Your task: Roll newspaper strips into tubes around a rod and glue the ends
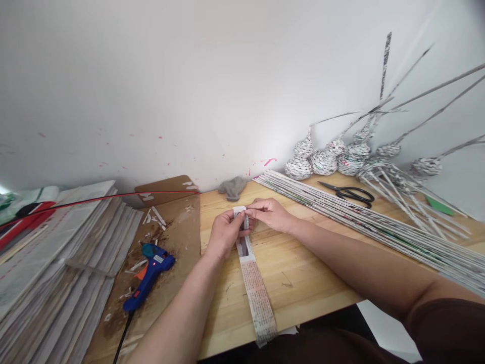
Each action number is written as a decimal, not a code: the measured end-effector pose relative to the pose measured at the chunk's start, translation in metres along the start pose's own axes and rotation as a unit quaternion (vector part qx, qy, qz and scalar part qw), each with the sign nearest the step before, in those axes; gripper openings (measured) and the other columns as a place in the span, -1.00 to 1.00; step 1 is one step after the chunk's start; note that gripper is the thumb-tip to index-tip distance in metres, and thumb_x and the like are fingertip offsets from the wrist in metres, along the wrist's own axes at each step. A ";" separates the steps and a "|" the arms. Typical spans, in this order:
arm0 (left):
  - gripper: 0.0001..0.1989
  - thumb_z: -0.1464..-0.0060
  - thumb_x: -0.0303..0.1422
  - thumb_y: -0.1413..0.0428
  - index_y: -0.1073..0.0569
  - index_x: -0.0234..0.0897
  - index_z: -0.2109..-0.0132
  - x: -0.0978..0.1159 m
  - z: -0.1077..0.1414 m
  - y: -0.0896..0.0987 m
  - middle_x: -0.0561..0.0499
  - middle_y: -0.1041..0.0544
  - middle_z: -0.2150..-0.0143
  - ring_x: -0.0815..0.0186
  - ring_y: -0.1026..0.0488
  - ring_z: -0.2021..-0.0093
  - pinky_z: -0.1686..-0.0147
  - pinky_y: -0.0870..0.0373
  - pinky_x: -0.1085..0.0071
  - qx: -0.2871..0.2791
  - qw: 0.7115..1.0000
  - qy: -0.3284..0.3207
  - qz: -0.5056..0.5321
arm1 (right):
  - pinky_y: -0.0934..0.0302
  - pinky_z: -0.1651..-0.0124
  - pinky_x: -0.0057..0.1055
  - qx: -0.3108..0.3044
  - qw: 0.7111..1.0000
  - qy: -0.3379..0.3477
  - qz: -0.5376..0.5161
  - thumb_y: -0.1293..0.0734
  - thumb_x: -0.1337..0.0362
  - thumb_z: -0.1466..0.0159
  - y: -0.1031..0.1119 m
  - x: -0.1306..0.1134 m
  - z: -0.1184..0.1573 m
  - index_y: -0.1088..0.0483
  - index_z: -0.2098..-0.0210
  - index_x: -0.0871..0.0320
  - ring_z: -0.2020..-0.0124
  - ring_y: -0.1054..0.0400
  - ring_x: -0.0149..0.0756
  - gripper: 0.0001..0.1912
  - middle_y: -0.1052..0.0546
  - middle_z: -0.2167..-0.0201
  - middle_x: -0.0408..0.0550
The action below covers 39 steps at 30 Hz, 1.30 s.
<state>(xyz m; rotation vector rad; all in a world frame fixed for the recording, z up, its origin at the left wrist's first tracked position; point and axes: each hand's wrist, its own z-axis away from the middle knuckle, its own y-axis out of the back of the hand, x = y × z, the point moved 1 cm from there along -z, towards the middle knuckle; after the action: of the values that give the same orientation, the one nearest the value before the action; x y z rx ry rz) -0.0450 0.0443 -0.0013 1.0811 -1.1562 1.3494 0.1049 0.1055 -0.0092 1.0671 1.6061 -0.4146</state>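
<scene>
A long strip of printed newspaper [256,293] runs from both hands down to the table's front edge, where its lower end bends over. Near the strip's far end, my left hand [226,231] pinches it between thumb and fingers. My right hand [270,214] is closed at the same end, its fingertips pressed on the paper's right edge and touching the left hand's fingers. The wooden table [306,273] lies beneath them.
A blue glue gun [149,278] lies on stained brown board at left, beside stacked newspaper [76,268]. A grey cloth [232,188] sits by the wall. At right are rolled paper sticks [341,215], black scissors [347,192] and woven gourd shapes [324,162].
</scene>
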 end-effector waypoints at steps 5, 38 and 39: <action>-0.65 0.05 -0.18 -0.21 -0.52 -0.35 0.17 0.002 0.000 -0.002 -0.08 -0.57 0.37 0.30 -0.51 0.44 0.49 -0.46 0.47 0.007 1.000 0.006 -0.003 | -0.21 0.27 -0.42 0.003 1.000 0.005 0.010 -0.29 0.10 -0.25 0.001 -0.001 0.000 -0.51 0.42 0.21 0.41 -0.34 -0.36 -0.69 -0.45 0.52 -0.10; -0.80 -0.09 -0.34 -0.14 -0.50 -0.36 0.16 0.009 0.004 -0.003 -0.06 -0.54 0.33 0.36 -0.54 0.39 0.46 -0.52 0.54 -0.066 0.976 0.100 0.184 | -0.08 0.56 -0.60 -0.011 0.959 -0.159 -0.233 -0.34 -0.01 -0.18 0.002 -0.003 0.000 -0.48 0.28 0.24 0.53 -0.28 -0.51 -0.60 -0.45 0.50 -0.12; -0.81 -0.11 -0.36 -0.12 -0.50 -0.36 0.15 0.011 0.005 -0.003 -0.07 -0.55 0.32 0.36 -0.54 0.37 0.45 -0.52 0.54 -0.075 0.971 0.103 0.204 | -0.07 0.57 -0.62 -0.032 0.954 -0.172 -0.244 -0.33 -0.02 -0.18 0.004 -0.004 0.001 -0.48 0.24 0.22 0.52 -0.28 -0.51 -0.59 -0.45 0.48 -0.13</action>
<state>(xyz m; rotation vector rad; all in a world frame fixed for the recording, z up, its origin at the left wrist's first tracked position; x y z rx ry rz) -0.0432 0.0414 0.0107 0.5950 -1.3444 1.6165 0.1084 0.1051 -0.0051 0.5004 1.5405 -0.8232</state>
